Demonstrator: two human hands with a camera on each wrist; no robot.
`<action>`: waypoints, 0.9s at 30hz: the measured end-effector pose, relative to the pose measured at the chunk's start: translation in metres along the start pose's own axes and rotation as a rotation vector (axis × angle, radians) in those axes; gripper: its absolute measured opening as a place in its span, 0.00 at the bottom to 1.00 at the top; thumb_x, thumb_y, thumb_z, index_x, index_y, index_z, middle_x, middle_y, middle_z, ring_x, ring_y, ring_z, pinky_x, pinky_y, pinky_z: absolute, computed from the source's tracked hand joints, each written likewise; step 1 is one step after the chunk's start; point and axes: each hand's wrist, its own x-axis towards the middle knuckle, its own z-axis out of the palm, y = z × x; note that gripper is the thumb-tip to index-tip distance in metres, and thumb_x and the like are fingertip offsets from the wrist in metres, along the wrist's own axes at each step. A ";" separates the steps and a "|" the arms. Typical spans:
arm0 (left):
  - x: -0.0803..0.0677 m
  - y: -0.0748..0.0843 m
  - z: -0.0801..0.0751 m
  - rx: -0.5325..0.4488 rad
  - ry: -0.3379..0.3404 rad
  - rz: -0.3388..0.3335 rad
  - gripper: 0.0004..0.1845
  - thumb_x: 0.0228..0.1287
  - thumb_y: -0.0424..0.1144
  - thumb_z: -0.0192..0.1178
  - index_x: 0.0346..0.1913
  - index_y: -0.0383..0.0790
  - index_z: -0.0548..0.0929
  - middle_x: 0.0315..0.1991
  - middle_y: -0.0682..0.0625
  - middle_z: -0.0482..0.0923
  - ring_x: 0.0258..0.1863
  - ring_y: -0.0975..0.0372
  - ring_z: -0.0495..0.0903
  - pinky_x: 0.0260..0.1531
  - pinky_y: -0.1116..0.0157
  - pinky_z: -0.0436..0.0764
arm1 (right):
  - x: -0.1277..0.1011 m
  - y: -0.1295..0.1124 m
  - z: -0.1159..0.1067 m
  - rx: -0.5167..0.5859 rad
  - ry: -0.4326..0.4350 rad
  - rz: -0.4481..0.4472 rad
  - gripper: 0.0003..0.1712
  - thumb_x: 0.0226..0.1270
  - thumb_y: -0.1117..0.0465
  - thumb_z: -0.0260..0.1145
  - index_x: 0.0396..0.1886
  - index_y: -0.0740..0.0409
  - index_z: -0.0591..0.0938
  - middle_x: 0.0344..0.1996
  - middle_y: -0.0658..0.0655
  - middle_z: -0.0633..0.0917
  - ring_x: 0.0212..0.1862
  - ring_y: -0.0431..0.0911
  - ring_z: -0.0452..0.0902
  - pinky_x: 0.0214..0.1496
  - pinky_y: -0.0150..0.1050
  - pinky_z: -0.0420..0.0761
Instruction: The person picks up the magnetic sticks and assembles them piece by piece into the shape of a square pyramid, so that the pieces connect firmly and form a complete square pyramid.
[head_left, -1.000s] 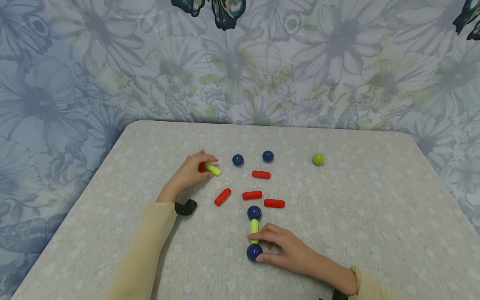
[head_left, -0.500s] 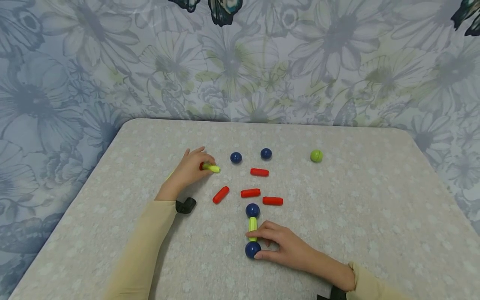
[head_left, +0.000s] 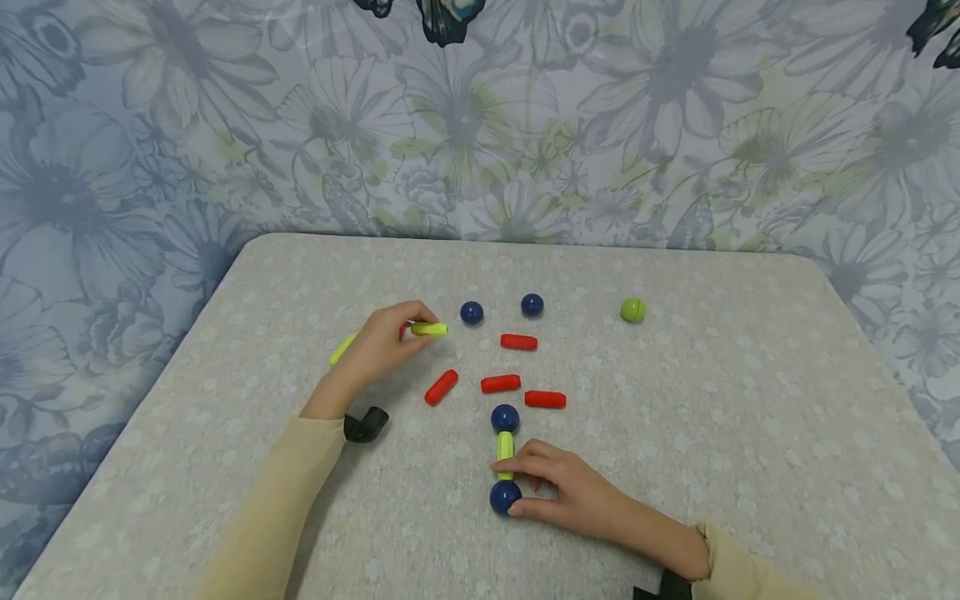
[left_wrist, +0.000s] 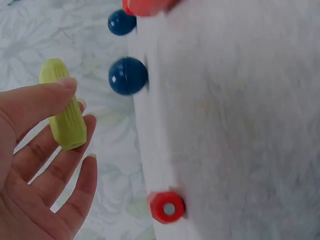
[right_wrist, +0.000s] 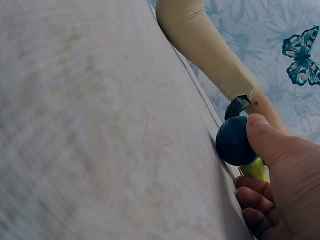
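My left hand [head_left: 405,329] pinches a yellow-green stick [head_left: 430,329] between thumb and fingers and holds it a little above the table; the left wrist view shows the same stick [left_wrist: 64,112] at my fingertips. A red stick [left_wrist: 166,206] lies just under that hand. My right hand [head_left: 517,492] grips a chain that lies on the table: a blue ball [head_left: 505,417], a yellow-green stick [head_left: 505,446] and a second blue ball [head_left: 504,497]. My thumb [right_wrist: 265,140] presses on the near blue ball [right_wrist: 235,141].
Two loose blue balls [head_left: 471,312] [head_left: 532,304] and a green ball [head_left: 633,310] lie towards the back. Several red sticks [head_left: 501,383] are scattered mid-table. Another yellow-green stick [head_left: 342,348] lies left of my left hand. A floral curtain hangs behind the table [head_left: 712,417].
My left hand has lifted the yellow-green stick off the table and turned it level. A second yellow-green stick now shows to its left. The right hand has stayed on the chain.
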 end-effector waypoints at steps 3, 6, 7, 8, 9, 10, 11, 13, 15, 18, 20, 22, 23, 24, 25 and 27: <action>-0.005 0.011 0.002 -0.074 -0.006 0.010 0.09 0.56 0.29 0.66 0.40 0.42 0.81 0.38 0.54 0.80 0.40 0.60 0.77 0.40 0.55 0.76 | 0.000 0.001 0.001 0.002 0.002 -0.006 0.24 0.62 0.47 0.65 0.58 0.46 0.78 0.41 0.40 0.75 0.37 0.36 0.71 0.37 0.31 0.75; -0.014 0.020 0.007 -0.145 -0.042 -0.002 0.09 0.57 0.31 0.66 0.42 0.41 0.82 0.38 0.55 0.80 0.39 0.61 0.77 0.40 0.58 0.76 | 0.001 0.002 0.001 0.004 0.000 -0.006 0.24 0.63 0.47 0.65 0.58 0.46 0.77 0.42 0.40 0.76 0.37 0.36 0.72 0.37 0.31 0.75; -0.018 0.023 0.009 -0.163 -0.058 -0.006 0.09 0.57 0.32 0.66 0.42 0.41 0.82 0.37 0.55 0.80 0.38 0.61 0.77 0.40 0.59 0.76 | 0.001 0.002 0.001 0.004 -0.001 -0.004 0.24 0.63 0.47 0.65 0.58 0.46 0.77 0.42 0.40 0.76 0.37 0.36 0.72 0.37 0.31 0.75; -0.021 0.026 0.011 -0.184 -0.074 -0.003 0.09 0.57 0.32 0.66 0.42 0.41 0.82 0.37 0.55 0.80 0.37 0.62 0.77 0.39 0.59 0.77 | 0.001 0.002 0.001 0.004 -0.001 0.001 0.24 0.62 0.47 0.65 0.58 0.46 0.77 0.42 0.40 0.76 0.37 0.36 0.72 0.37 0.31 0.75; -0.024 0.028 0.014 -0.201 -0.090 0.001 0.09 0.57 0.32 0.66 0.42 0.41 0.83 0.37 0.55 0.80 0.36 0.62 0.76 0.38 0.60 0.77 | 0.002 0.002 0.001 0.003 -0.002 0.003 0.24 0.62 0.47 0.65 0.58 0.46 0.77 0.41 0.40 0.76 0.37 0.36 0.72 0.37 0.31 0.75; -0.026 0.030 0.017 -0.214 -0.105 0.009 0.09 0.57 0.32 0.67 0.42 0.41 0.83 0.37 0.55 0.80 0.35 0.62 0.76 0.37 0.61 0.77 | 0.002 0.002 0.001 0.001 -0.002 0.007 0.25 0.62 0.47 0.65 0.58 0.46 0.77 0.41 0.40 0.75 0.37 0.36 0.71 0.37 0.31 0.75; -0.029 0.032 0.020 -0.219 -0.120 0.022 0.10 0.57 0.32 0.67 0.42 0.41 0.83 0.37 0.55 0.80 0.35 0.62 0.76 0.36 0.62 0.78 | 0.002 0.002 0.001 0.001 -0.002 0.011 0.25 0.62 0.46 0.65 0.58 0.46 0.77 0.41 0.40 0.75 0.37 0.36 0.71 0.37 0.31 0.75; -0.033 0.035 0.026 -0.212 -0.145 0.037 0.10 0.56 0.31 0.67 0.41 0.41 0.83 0.36 0.56 0.79 0.33 0.63 0.75 0.33 0.64 0.78 | 0.002 0.001 0.000 0.002 -0.001 0.015 0.25 0.62 0.46 0.65 0.58 0.46 0.78 0.41 0.40 0.75 0.37 0.36 0.71 0.36 0.31 0.75; -0.037 0.038 0.031 -0.193 -0.172 0.045 0.10 0.55 0.31 0.68 0.41 0.42 0.83 0.35 0.56 0.78 0.31 0.63 0.74 0.30 0.66 0.77 | 0.002 0.001 0.000 0.004 -0.001 0.014 0.25 0.62 0.47 0.65 0.58 0.46 0.78 0.41 0.40 0.76 0.37 0.36 0.71 0.36 0.31 0.75; -0.041 0.042 0.037 -0.138 -0.206 0.041 0.09 0.55 0.32 0.68 0.39 0.44 0.84 0.33 0.58 0.77 0.28 0.64 0.72 0.27 0.68 0.75 | 0.002 0.001 0.000 0.008 0.001 0.006 0.25 0.62 0.47 0.65 0.58 0.46 0.78 0.42 0.40 0.76 0.37 0.36 0.72 0.37 0.31 0.75; -0.043 0.045 0.039 -0.105 -0.216 0.039 0.09 0.55 0.33 0.68 0.39 0.45 0.84 0.32 0.59 0.76 0.26 0.65 0.71 0.26 0.68 0.74 | 0.001 0.002 0.000 0.005 0.002 -0.002 0.24 0.62 0.48 0.65 0.58 0.47 0.78 0.42 0.41 0.76 0.37 0.36 0.72 0.37 0.31 0.75; -0.044 0.047 0.042 -0.075 -0.220 0.043 0.08 0.54 0.32 0.69 0.38 0.45 0.84 0.30 0.60 0.76 0.25 0.66 0.71 0.25 0.69 0.74 | 0.001 0.002 0.000 0.002 0.005 -0.012 0.24 0.62 0.48 0.65 0.58 0.47 0.78 0.42 0.41 0.76 0.37 0.36 0.72 0.36 0.31 0.75; -0.044 0.048 0.042 -0.067 -0.223 0.047 0.08 0.54 0.32 0.69 0.37 0.45 0.84 0.30 0.60 0.75 0.25 0.66 0.71 0.25 0.69 0.74 | 0.001 0.002 0.000 0.001 0.006 -0.018 0.24 0.62 0.49 0.65 0.58 0.48 0.78 0.42 0.41 0.76 0.37 0.36 0.71 0.36 0.31 0.75; -0.044 0.049 0.043 -0.062 -0.225 0.055 0.08 0.54 0.32 0.69 0.37 0.44 0.84 0.30 0.60 0.75 0.25 0.66 0.71 0.26 0.69 0.74 | 0.001 0.002 0.000 -0.002 0.008 -0.023 0.24 0.62 0.49 0.65 0.58 0.48 0.78 0.42 0.41 0.76 0.37 0.36 0.71 0.36 0.31 0.75; -0.044 0.049 0.044 -0.058 -0.228 0.061 0.08 0.54 0.32 0.69 0.37 0.44 0.84 0.29 0.59 0.75 0.25 0.66 0.71 0.26 0.69 0.74 | 0.001 0.002 0.000 -0.004 0.011 -0.028 0.24 0.62 0.49 0.66 0.57 0.48 0.78 0.42 0.41 0.76 0.37 0.36 0.71 0.36 0.31 0.75; -0.045 0.051 0.046 -0.065 -0.239 0.071 0.08 0.54 0.33 0.69 0.38 0.43 0.84 0.30 0.59 0.75 0.25 0.66 0.71 0.27 0.68 0.74 | 0.001 0.001 0.000 -0.007 0.017 -0.029 0.24 0.62 0.49 0.66 0.57 0.48 0.78 0.42 0.41 0.76 0.36 0.36 0.71 0.35 0.31 0.75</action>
